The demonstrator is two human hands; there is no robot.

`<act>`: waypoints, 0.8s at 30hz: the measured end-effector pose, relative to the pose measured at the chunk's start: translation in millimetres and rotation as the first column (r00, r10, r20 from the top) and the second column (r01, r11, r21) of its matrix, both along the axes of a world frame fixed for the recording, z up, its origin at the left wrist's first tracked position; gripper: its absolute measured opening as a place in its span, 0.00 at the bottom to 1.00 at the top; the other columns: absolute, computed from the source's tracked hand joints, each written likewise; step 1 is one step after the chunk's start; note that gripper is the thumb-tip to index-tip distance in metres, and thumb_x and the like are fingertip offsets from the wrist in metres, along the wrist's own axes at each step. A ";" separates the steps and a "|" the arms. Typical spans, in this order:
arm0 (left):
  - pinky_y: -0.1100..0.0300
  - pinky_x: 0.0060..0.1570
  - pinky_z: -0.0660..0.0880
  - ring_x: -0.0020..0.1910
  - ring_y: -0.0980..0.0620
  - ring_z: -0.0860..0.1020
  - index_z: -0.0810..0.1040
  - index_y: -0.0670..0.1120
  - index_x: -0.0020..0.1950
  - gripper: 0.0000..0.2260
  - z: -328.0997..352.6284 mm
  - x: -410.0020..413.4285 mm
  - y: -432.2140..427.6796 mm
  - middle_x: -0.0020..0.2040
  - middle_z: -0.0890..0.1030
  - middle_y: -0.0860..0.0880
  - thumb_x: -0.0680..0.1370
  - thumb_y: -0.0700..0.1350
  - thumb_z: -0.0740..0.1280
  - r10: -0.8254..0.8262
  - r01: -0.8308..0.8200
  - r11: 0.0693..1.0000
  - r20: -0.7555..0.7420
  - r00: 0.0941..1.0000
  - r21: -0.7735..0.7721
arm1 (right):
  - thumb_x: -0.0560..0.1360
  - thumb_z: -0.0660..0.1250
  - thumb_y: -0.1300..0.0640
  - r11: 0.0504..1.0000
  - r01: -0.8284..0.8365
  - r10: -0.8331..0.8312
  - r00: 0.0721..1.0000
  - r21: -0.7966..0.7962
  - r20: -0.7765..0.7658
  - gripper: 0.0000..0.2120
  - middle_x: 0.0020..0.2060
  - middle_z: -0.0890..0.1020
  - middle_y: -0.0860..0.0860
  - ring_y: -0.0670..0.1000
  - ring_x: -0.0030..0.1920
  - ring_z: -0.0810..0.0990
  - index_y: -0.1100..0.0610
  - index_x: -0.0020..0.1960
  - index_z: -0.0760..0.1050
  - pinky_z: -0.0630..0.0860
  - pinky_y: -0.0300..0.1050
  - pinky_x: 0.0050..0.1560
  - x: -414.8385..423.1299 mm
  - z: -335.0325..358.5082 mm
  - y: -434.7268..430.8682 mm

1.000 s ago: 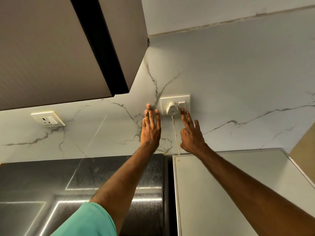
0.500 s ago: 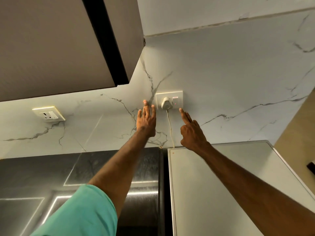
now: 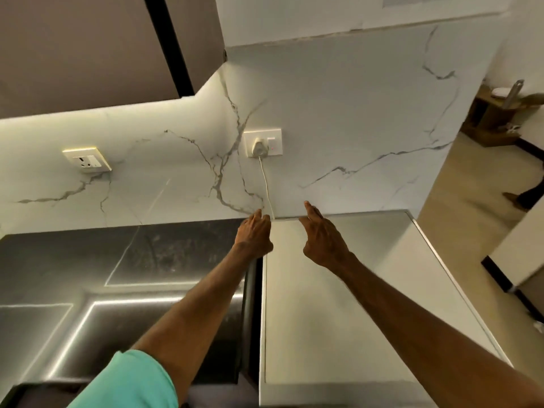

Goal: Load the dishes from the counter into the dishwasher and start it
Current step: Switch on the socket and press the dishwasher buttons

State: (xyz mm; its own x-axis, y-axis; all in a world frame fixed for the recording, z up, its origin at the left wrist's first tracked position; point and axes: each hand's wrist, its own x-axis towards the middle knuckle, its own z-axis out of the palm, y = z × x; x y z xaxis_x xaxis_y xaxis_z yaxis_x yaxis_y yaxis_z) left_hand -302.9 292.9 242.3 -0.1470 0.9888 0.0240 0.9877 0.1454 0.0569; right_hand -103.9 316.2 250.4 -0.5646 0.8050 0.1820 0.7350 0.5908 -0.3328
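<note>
While both arms are being held out toward the marbled wall [image 3: 353, 122], nothing is being gripped. The left hand [image 3: 254, 234] is being held loosely curled at the seam between the dark counter [image 3: 117, 260] and the white appliance [image 3: 338, 319]. The right hand [image 3: 322, 238] is being held relaxed, fingers extended, above that appliance's rear edge. A white plug [image 3: 259, 146] is being carried by the switched socket [image 3: 276, 136], its red lamp [image 3: 273, 148] glowing, its cord [image 3: 265, 184] dropping behind the appliance.

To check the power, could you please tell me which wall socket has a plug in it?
The right-hand socket: a white plug with a cord sits in it, while the left-hand socket under the cabinet holds none.
</note>
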 end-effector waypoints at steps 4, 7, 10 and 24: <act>0.47 0.59 0.78 0.67 0.43 0.74 0.75 0.44 0.65 0.20 -35.8 57.3 -81.2 0.70 0.71 0.45 0.74 0.44 0.70 -0.018 0.026 0.993 0.073 0.997 -0.113 | 0.75 0.64 0.67 0.995 0.016 -0.020 0.999 -0.096 -0.043 0.27 0.80 0.58 0.57 0.56 0.77 0.63 0.62 0.73 0.69 0.68 0.50 0.73 50.2 -27.8 -68.6; 0.47 0.60 0.77 0.66 0.44 0.75 0.75 0.44 0.64 0.17 -70.1 92.9 -143.6 0.66 0.74 0.46 0.76 0.47 0.68 -0.015 0.039 0.982 0.128 0.992 -0.184 | 0.74 0.65 0.66 0.979 -0.005 -0.008 0.998 -0.203 -0.064 0.28 0.79 0.62 0.57 0.57 0.76 0.67 0.61 0.74 0.68 0.69 0.53 0.72 89.0 -66.1 -125.0; 0.46 0.63 0.74 0.66 0.44 0.75 0.75 0.44 0.65 0.18 -103.0 121.9 -200.6 0.66 0.75 0.45 0.78 0.50 0.67 -0.016 0.071 0.953 0.185 0.983 -0.294 | 0.74 0.67 0.63 0.950 -0.073 0.063 0.997 -0.303 -0.044 0.29 0.77 0.65 0.58 0.58 0.76 0.66 0.62 0.74 0.68 0.66 0.54 0.74 133.1 -113.2 -181.5; 0.46 0.74 0.65 0.75 0.40 0.61 0.59 0.47 0.76 0.41 -198.3 138.6 -320.9 0.75 0.61 0.42 0.67 0.42 0.76 -0.039 0.055 0.958 0.063 0.997 -0.281 | 0.75 0.72 0.49 0.922 -0.099 0.198 0.952 -0.375 0.235 0.46 0.82 0.47 0.56 0.55 0.81 0.48 0.60 0.82 0.48 0.49 0.54 0.80 182.9 -213.3 -265.7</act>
